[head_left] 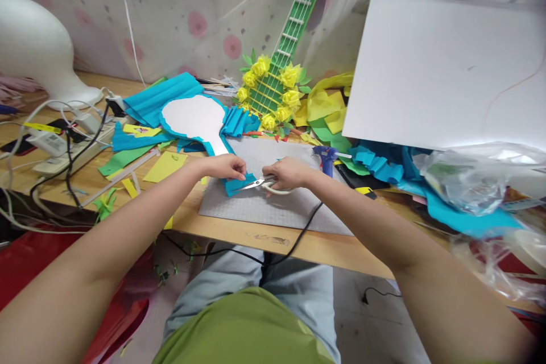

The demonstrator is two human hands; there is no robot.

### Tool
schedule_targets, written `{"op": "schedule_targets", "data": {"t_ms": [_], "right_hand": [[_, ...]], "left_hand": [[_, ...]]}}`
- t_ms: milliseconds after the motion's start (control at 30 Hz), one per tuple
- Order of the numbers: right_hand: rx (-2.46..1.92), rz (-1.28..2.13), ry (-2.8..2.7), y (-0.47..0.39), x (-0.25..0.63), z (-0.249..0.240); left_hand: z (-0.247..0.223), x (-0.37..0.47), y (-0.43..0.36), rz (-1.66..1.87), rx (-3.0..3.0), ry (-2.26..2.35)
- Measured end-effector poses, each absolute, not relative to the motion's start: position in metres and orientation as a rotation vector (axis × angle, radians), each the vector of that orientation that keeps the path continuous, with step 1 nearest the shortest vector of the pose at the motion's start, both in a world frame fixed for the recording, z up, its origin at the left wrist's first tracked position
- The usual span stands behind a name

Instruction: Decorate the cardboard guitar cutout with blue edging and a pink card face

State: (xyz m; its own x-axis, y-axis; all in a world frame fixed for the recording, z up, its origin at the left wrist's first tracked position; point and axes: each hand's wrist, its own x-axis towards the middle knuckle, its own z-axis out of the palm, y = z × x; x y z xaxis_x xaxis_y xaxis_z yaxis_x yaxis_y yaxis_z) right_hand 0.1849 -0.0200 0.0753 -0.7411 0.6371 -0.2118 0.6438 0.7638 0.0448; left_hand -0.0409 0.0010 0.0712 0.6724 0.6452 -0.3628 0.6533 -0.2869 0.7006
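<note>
My right hand (286,172) is closed around the white-handled scissors (257,182), whose blades point left across a small piece of blue crepe paper (234,187). Fingers pinched, my left hand (228,166) grips that paper at its upper edge. Both hands are over a grey cutting mat (264,207) near the table's front edge. Just behind my left hand lies a white paddle-shaped cutout (191,116) edged in blue crepe paper, its narrow handle running toward my wrist. Whether the small blue piece joins the cutout's edging, I cannot tell.
A purple glue gun (326,158) stands right of my right hand, and a black cord crosses the table edge. Behind is a green paper guitar (279,62) with yellow flowers. A white board (443,74), a foam head (36,45) and a power strip (70,156) flank the space.
</note>
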Motion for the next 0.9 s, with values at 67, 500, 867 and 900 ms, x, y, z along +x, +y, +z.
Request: {"op": "schedule_targets", "data": {"t_ms": [67,500,867,900], "right_hand": [[1.013,-0.022,2.738,-0.021,0.185,0.076],[0.976,-0.102,2.737,-0.021,0.183,0.075],[1.009,-0.09,2.772,-0.022,0.189,0.076],[1.013,-0.086,2.779,-0.022,0.191,0.078]], "left_hand": [[0.071,-0.041,0.001,-0.011,2.003,1.005],[0.072,-0.043,0.004,-0.02,2.042,1.016],[0.076,-0.044,0.004,0.016,2.082,0.999],[0.076,-0.045,0.004,0.016,2.08,0.987]]}}
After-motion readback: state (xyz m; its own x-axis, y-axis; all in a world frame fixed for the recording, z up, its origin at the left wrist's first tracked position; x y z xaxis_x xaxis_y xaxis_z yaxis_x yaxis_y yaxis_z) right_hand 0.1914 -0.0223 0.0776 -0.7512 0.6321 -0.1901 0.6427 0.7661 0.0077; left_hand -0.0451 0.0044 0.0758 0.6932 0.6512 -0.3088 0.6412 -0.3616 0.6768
